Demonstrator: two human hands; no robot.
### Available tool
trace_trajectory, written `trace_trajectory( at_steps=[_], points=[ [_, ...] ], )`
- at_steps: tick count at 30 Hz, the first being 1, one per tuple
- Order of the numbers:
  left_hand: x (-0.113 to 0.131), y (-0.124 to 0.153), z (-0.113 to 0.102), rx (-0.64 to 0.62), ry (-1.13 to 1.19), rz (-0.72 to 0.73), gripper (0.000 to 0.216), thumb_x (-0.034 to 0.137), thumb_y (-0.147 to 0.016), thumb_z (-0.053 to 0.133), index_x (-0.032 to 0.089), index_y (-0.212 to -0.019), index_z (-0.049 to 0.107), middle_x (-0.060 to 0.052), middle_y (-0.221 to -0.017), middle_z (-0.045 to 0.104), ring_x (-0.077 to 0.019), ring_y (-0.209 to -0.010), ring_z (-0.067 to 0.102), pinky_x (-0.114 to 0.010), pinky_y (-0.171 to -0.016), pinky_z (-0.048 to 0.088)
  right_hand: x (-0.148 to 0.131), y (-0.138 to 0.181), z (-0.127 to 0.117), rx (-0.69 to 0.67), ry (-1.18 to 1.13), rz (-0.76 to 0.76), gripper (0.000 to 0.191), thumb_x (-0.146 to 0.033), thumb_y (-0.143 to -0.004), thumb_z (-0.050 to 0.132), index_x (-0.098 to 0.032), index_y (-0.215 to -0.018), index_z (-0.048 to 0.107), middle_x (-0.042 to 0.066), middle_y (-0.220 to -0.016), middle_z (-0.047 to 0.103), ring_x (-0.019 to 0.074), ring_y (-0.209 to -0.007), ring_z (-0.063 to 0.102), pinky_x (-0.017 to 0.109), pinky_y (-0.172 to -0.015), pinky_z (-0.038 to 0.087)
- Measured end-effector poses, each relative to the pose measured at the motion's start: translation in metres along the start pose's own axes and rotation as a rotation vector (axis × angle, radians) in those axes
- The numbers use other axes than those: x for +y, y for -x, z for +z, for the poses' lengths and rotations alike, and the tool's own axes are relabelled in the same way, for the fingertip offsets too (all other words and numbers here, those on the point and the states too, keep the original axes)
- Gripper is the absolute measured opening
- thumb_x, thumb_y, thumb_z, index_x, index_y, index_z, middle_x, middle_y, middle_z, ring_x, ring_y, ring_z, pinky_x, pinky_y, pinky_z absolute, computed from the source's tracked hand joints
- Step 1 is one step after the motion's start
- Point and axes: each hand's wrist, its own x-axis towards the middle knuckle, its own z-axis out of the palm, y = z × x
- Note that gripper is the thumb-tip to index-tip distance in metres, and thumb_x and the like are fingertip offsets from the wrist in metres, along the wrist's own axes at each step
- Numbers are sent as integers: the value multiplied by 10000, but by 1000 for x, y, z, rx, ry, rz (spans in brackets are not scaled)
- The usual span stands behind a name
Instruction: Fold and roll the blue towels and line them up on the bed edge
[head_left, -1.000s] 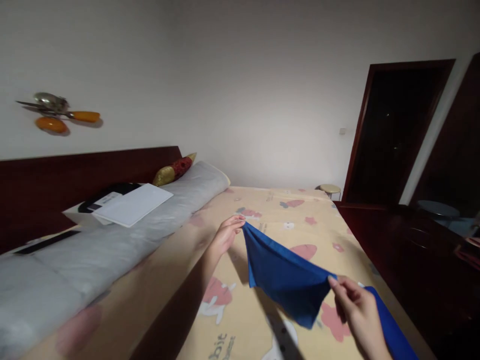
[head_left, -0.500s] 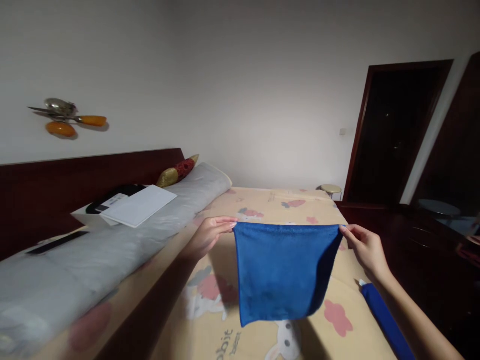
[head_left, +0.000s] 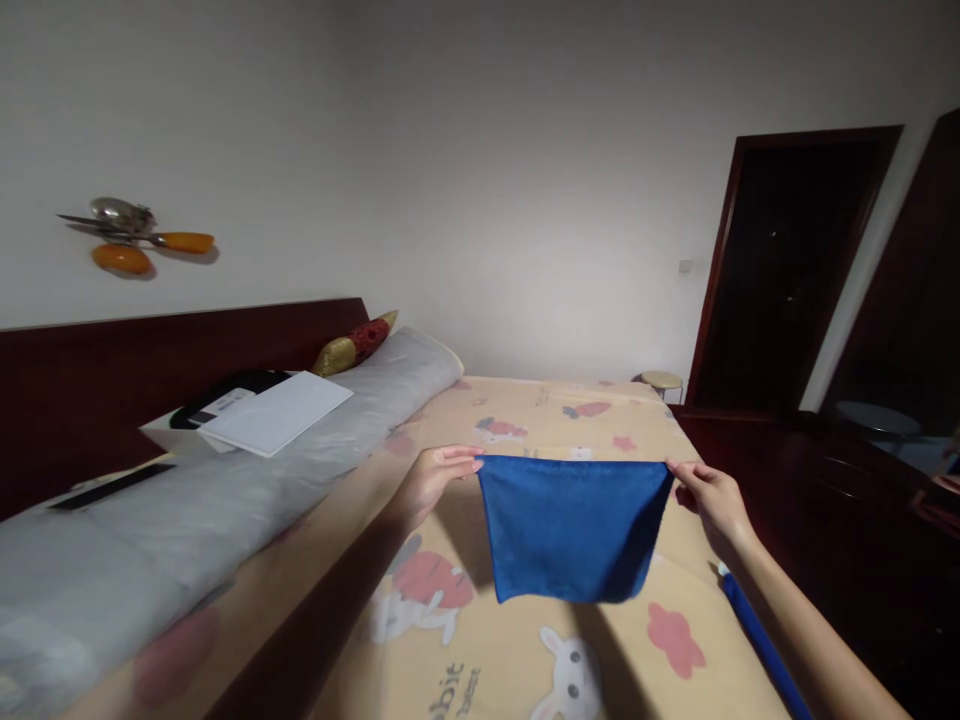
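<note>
A blue cloth (head_left: 574, 530) hangs spread out between my two hands, its top edge pulled nearly straight. My left hand (head_left: 435, 480) pinches the upper left corner between thumb and fingers. At the upper right corner, my right hand (head_left: 711, 500) grips the cloth the same way. Below it lies the cream bed sheet (head_left: 405, 680), printed with rabbits, carrots and pink shapes. The cloth casts a shadow there; whether its lower edge touches the sheet I cannot tell. Another blue item (head_left: 761, 640), partly hidden by my right forearm, lies along the bed's right edge.
A grey rolled bedding piece (head_left: 225, 530) runs along the dark headboard (head_left: 150, 345). A white flat box or lid (head_left: 279, 412) and a red-gold cushion (head_left: 360, 342) rest by it. One round stool (head_left: 661, 380) stands past the bed, near a dark door (head_left: 795, 280).
Both hands have moved slightly down and closer together, still holding the corners. The blue cloth hangs lower at its top edge and looks shorter, its bottom edge farther from me.
</note>
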Motion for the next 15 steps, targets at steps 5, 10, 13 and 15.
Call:
trace_trajectory(
  at_steps=[5, 10, 13, 15],
  points=[
    [-14, -7, 6, 24, -93, 78, 470, 502, -539, 825, 189, -875, 726, -80, -866, 757, -246, -852, 686, -384, -859, 522, -2, 1, 2, -20, -99, -27, 450, -585, -627, 774, -165, -630, 611, 12, -512, 540, 111, -494, 457, 256, -475, 319],
    [-24, -13, 10, 70, -168, 112, 474, 525, -573, 781, 154, -860, 721, -94, -837, 755, -246, -817, 690, -373, -809, 535, 3, -2, -2, 82, -41, -81, 472, -608, -632, 757, -159, -607, 611, -6, -500, 522, 96, -488, 410, 253, -487, 309],
    [-26, -15, 10, 77, -224, 124, 386, 478, -580, 779, 164, -797, 728, -71, -793, 749, -219, -783, 680, -330, -779, 529, 15, -9, -5, 133, 11, -102, 486, -618, -623, 758, -158, -608, 602, -33, -484, 489, 79, -475, 378, 235, -470, 296],
    [-31, -18, 11, 64, -252, 128, 331, 446, -557, 790, 166, -721, 725, -57, -750, 737, -191, -731, 663, -292, -721, 520, 28, -13, -6, 142, -44, -51, 474, -578, -580, 804, -157, -602, 588, -51, -480, 468, 63, -459, 368, 217, -446, 286]
  ],
)
